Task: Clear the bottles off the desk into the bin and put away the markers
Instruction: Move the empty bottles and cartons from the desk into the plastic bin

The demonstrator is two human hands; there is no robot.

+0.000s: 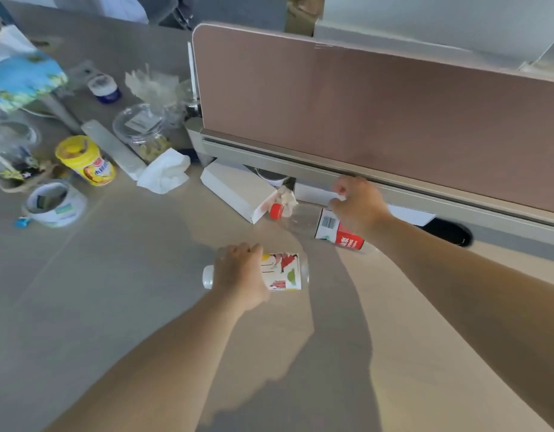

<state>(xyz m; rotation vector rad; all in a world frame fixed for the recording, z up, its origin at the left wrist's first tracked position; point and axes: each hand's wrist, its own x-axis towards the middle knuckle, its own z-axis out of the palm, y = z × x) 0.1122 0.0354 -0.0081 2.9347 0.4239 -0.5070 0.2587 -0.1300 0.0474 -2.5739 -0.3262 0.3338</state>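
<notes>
Grabbing two at once, looks like: the left hand (241, 272) is wrapped round the white-capped bottle (286, 271), which lies on its side on the desk (129, 307). Solid hold. The right hand (356, 204) sits curled over the red-capped bottle (334, 229) on its side by the divider (363, 104), and I can't tell if it's actually gripping. I'd get fingers round the labelled middle, not the clear neck, before lifting.

Single head-worn wide-angle view — forward and down over the desk (82, 291), close above it, far edges seemingly soft
</notes>
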